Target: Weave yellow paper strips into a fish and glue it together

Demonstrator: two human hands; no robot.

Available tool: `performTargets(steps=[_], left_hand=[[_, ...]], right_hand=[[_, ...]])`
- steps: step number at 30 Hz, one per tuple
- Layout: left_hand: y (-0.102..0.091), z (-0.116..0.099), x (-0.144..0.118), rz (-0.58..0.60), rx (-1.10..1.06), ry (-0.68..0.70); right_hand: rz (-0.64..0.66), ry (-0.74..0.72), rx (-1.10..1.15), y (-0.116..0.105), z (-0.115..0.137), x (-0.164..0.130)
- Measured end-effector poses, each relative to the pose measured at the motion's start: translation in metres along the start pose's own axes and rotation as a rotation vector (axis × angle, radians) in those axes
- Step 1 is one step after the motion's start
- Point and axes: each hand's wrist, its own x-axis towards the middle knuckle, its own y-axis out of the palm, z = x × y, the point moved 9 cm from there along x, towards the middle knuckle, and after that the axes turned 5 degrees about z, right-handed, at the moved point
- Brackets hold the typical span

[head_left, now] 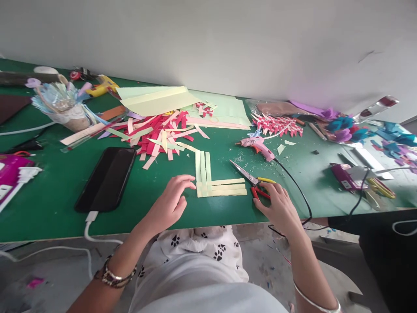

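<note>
Pale yellow and green paper strips [204, 186], woven together at one corner into an L shape, lie flat in front of me. My left hand [172, 198] is beside that woven corner, fingers slightly bent and thumb apart, holding nothing. At the right of the strips lies a pair of scissors [249, 173] with red and yellow handles, blades toward the upper left. The fingers of my right hand [279, 204] curl over the handles, the thumb at the red loop. A pink glue gun [260, 147] rests just beyond the scissors.
Loose red, pink and green paper strips [163, 134] are heaped behind, near pale paper sheets [156, 101]. A black phone [107, 179] with a white cable lies left. Woven red-and-white pieces [276, 125] sit at the back. The glue gun's black cord [298, 191] runs over the table edge.
</note>
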Motion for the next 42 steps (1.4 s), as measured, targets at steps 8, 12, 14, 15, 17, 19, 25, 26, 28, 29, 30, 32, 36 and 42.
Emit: performTargets(steps=[8, 12, 14, 15, 17, 19, 25, 26, 28, 29, 30, 32, 36, 42], left_hand=[[-0.011, 0.009, -0.014, -0.115, -0.136, -0.086], [0.002, -0.006, -0.009, -0.024, -0.230, -0.094], [0.013, -0.017, -0.003, 0.041, -0.288, -0.093], [0.016, -0.022, 0.000, 0.052, -0.320, -0.101], [0.018, -0.030, 0.006, 0.037, -0.420, -0.113], [0.015, -0.035, 0.009, 0.001, -0.550, -0.118], [-0.014, -0.016, -0.004, -0.106, -0.623, -0.174], [-0.021, -0.011, -0.007, -0.104, -0.572, -0.186], [-0.039, 0.002, -0.011, -0.118, -0.414, -0.229], [-0.049, 0.009, -0.012, -0.115, -0.288, -0.275], [-0.060, 0.016, -0.012, -0.110, -0.127, -0.329], [-0.085, 0.025, -0.010, -0.150, 0.234, -0.421], [-0.106, 0.047, 0.002, -0.105, 0.633, -0.577], [-0.096, 0.071, 0.014, -0.044, 0.821, -0.555]], right_hand=[[-0.002, 0.045, 0.279, -0.009, -0.020, -0.010], [0.016, 0.028, 0.701, -0.020, 0.004, -0.016], [0.025, -0.029, 0.946, -0.024, 0.040, -0.012], [0.040, -0.054, 1.068, -0.024, 0.061, -0.008], [0.144, -0.134, 1.285, -0.018, 0.112, 0.000], [0.234, -0.197, 1.477, -0.010, 0.157, 0.007], [0.362, -0.427, 1.573, -0.006, 0.222, 0.015], [0.377, -0.489, 1.521, -0.010, 0.224, 0.015], [0.323, -0.579, 1.361, -0.020, 0.211, 0.020], [0.259, -0.581, 1.257, -0.025, 0.196, 0.026], [0.142, -0.536, 1.125, -0.031, 0.173, 0.035], [-0.043, -0.376, 0.904, -0.036, 0.114, 0.057], [-0.281, 0.036, 0.417, -0.034, -0.011, 0.092], [-0.242, 0.156, 0.156, -0.011, -0.071, 0.123]])
